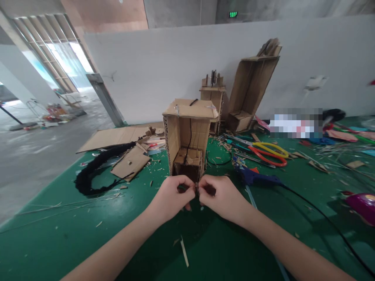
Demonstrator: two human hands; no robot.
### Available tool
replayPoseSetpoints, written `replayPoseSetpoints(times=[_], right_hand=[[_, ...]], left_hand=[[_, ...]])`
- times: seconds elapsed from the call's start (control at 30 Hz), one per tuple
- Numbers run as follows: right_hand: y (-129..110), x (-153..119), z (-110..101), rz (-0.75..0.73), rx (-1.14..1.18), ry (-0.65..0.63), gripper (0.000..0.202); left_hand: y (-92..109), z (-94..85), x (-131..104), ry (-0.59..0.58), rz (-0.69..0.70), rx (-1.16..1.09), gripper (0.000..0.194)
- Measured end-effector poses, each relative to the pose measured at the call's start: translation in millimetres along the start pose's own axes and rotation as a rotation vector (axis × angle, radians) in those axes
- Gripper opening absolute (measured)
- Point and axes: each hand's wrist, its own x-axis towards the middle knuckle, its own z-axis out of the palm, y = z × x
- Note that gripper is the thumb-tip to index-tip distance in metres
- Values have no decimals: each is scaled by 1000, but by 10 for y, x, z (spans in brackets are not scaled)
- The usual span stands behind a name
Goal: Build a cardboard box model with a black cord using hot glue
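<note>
My left hand (pixel 175 192) and my right hand (pixel 220 195) meet fingertip to fingertip, both in a pinch. Between them is a tiny piece that I cannot make out. Just behind the fingers stands an upright cardboard box frame (pixel 171 136), open at the front, with a smaller cardboard compartment at its bottom. A black cord (pixel 190 134) hangs from its top down inside. The hands hide the lower front of the box. Right of my right hand lies a blue glue gun (pixel 258 177) with a black cable. A thin wooden stick (pixel 184 253) lies on the table in front of me.
Scissors with red and yellow handles (pixel 269 152) lie at the right. Taller cardboard structures (pixel 253 86) stand by the wall. Black yarn (pixel 84 179) and flat cardboard pieces (pixel 130 162) lie left, with scraps around. A purple object (pixel 361 207) sits at the right edge of the green table (pixel 140 253).
</note>
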Motion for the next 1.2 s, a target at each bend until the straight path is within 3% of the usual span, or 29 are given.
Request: replayPoseSetpoints(times=[0.07, 0.2, 0.27, 0.43, 0.53, 0.7, 0.77, 0.93, 1.07, 1.2], right_hand=[[-13, -6, -23, 32, 28, -27, 9], [-8, -11, -74, 45, 46, -96, 16], [5, -9, -94, 17, 55, -120, 19], [18, -15, -120, -80, 39, -136, 21], [10, -10, -110, -50, 195, -136, 19], [11, 20, -56, 24, 458, -114, 17], [20, 21, -43, 45, 453, -97, 15], [34, 6, -71, 24, 274, -105, 14], [21, -5, -109, -60, 63, -105, 14], [37, -24, -115, -84, 146, -151, 14]], left_hand=[[-14, 3, 6, 10, 19, 0, 8], [-59, -11, -16, 92, 237, 221, 12], [-67, -20, -28, 96, 282, 258, 12], [-31, 1, -18, 15, 86, -14, 9], [-13, 45, -8, 1, 4, -203, 13], [-26, 98, -24, 3, -14, -423, 18], [-32, 84, -29, 35, 34, -302, 17], [-56, 1, -19, 167, 316, 246, 9], [-106, -39, 22, -14, 150, 22, 16], [-125, -72, 55, -141, 41, -250, 22]])
